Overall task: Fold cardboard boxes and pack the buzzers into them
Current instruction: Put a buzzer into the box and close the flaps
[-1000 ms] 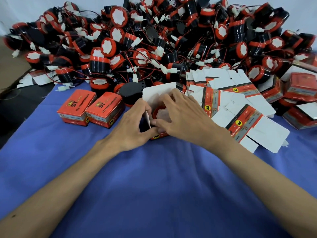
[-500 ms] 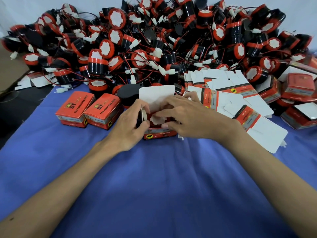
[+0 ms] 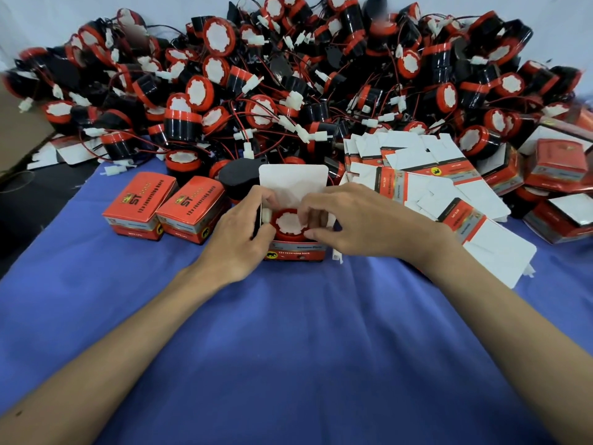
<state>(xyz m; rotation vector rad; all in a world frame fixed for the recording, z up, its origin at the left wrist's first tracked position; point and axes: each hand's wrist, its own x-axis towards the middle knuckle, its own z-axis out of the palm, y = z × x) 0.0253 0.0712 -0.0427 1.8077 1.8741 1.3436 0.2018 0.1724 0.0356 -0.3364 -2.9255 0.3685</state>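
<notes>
While both hands are busy at it, the open box (image 3: 293,252) stands on the blue-covered bench (image 3: 288,348), and its white lid flap (image 3: 293,181) stands up on the far side. One buzzer (image 3: 288,223) sits inside this box, with its red rim and white face turned upward. The left hand (image 3: 237,242) is at the left side of the box. Its fingers (image 3: 261,200) are curled round the left wall, and the thumb lies against a small white connector (image 3: 265,216) just beside the buzzer. The right hand (image 3: 362,226) is at the right side of the box. Its fingers (image 3: 321,200) are curled over the right wall and grasp it there, and the tips touch the rim of the buzzer. Whether they also pinch a side flap, I cannot tell. Left of the box, two closed boxes (image 3: 139,203) in orange stand side by side, and the nearer one is just beside the left hand. Behind the box, a big heap of buzzers (image 3: 288,91) in black and red lies with thin wires and white plugs mixed in it. Right of the box, behind the right wrist, many flat cartons (image 3: 433,178) lie spread over each other with the white inside up. Further right of the box, some folded boxes (image 3: 555,165) are piled, partly with open lids.
</notes>
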